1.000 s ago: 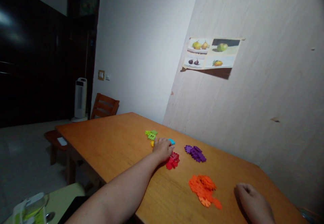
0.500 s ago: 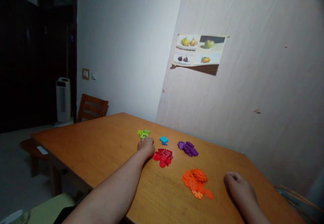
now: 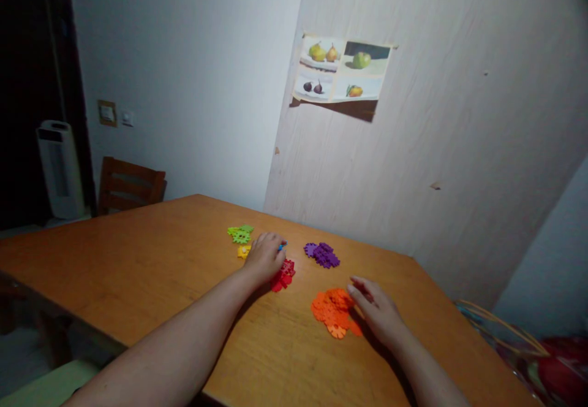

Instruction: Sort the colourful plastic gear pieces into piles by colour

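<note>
My left hand is curled over the blue notched plastic pieces, whose edge shows at its fingertips; the rest is hidden under the hand. Partly behind the wrist lie red pieces. Yellow pieces and lime green ones sit just left of this hand. Beside the pile of flat orange pieces, my right hand has thumb and fingers apart, its fingertips near the pile's right edge. Purple pieces form a heap farther back, between the hands.
All the piles rest on a wooden table against a wall. A wooden chair stands past the far left end. Fruit pictures hang on the wall. At the lower right, beyond the table edge, are a yellow cord and a red object.
My left hand moved from the red and yellow pieces over to the blue ones. My right hand moved left to the orange pile and its fingers opened. The view turned right.
</note>
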Motion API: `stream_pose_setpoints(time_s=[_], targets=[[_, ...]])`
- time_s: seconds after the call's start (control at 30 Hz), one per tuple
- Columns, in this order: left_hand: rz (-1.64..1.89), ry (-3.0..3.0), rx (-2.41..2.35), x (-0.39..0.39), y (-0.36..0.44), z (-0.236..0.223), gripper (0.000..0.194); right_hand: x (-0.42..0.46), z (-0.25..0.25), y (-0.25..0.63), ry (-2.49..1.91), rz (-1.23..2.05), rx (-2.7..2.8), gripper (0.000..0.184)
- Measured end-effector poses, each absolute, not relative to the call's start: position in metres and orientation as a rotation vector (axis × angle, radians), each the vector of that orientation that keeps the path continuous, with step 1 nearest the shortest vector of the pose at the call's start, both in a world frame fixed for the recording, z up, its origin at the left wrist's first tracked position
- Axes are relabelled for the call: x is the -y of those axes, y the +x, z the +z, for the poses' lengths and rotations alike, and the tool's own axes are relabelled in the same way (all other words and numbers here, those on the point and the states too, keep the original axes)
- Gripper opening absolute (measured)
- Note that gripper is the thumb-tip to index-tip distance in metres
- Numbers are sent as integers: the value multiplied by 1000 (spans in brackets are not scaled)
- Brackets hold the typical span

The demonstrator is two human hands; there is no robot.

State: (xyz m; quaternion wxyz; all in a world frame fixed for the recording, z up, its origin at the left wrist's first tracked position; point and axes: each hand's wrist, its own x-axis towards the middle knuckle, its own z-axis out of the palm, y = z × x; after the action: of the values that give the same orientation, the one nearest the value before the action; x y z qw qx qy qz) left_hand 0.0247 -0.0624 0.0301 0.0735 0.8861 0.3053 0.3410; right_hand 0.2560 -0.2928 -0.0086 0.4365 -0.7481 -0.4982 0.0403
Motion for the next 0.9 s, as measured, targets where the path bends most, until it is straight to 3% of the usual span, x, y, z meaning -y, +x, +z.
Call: stream_pose_setpoints(time_s=[0.1, 0.3, 0.53, 0.73, 0.9], targets=[[895, 2707, -682, 79, 30, 31, 26, 292, -6, 236, -1881, 136, 1414, 60], [641, 2678, -359, 114, 38, 27, 28, 290, -8, 229, -1899, 140, 1438, 45], [434, 2631, -237, 135, 36, 27, 44, 292, 0, 220, -1766, 242, 1448, 48], [336, 2554, -221, 141, 32, 31, 62, 294, -4, 234, -2012, 118, 1345, 49], [324, 2597, -178, 140, 37, 24, 53, 291, -8, 228, -1951, 151, 1425, 42]])
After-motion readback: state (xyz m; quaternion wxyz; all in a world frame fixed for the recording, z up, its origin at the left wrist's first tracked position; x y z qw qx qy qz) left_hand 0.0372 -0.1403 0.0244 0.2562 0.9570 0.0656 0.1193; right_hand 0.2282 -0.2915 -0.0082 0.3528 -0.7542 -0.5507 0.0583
